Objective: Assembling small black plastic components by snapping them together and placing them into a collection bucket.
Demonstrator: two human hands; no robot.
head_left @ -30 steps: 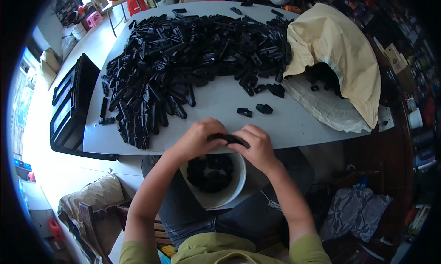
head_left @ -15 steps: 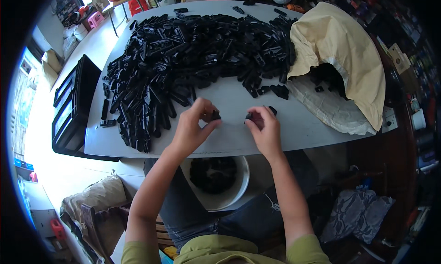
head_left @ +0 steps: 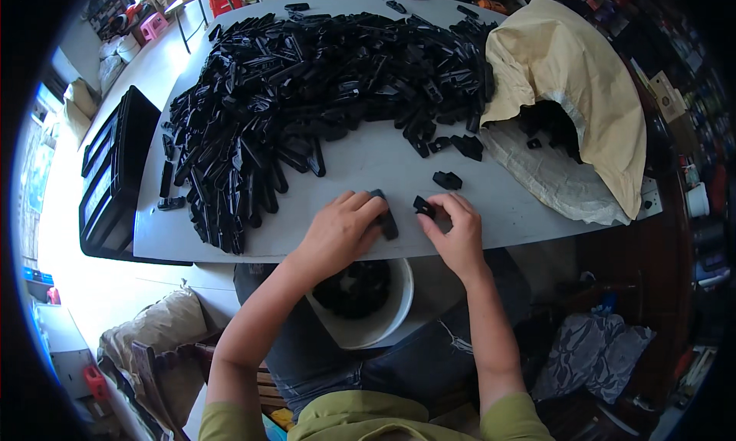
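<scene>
My left hand [head_left: 345,228], near the table's front edge, is closed round a long black plastic piece [head_left: 389,220] that stands out past its fingers. To its right, my right hand [head_left: 458,230] pinches a small black plastic part [head_left: 422,205] between thumb and fingers. A short gap separates the two pieces. Beyond my right hand, a loose black part [head_left: 448,180] lies on the grey tabletop [head_left: 360,151]. A big heap of long black plastic pieces [head_left: 307,80] spreads over the far and left side of the table.
At the right of the table lies a tan sack [head_left: 567,65], its mouth gaping with small black parts [head_left: 553,126] inside. Below the table edge, between my legs, stands a white bucket [head_left: 405,303] holding dark pieces. A black crate [head_left: 115,172] is beside the table's left edge.
My left hand has come down and right, turned palm-down, with a long black piece now showing in it. My right hand has shifted slightly right and nearer, exposing the loose part beyond it.
</scene>
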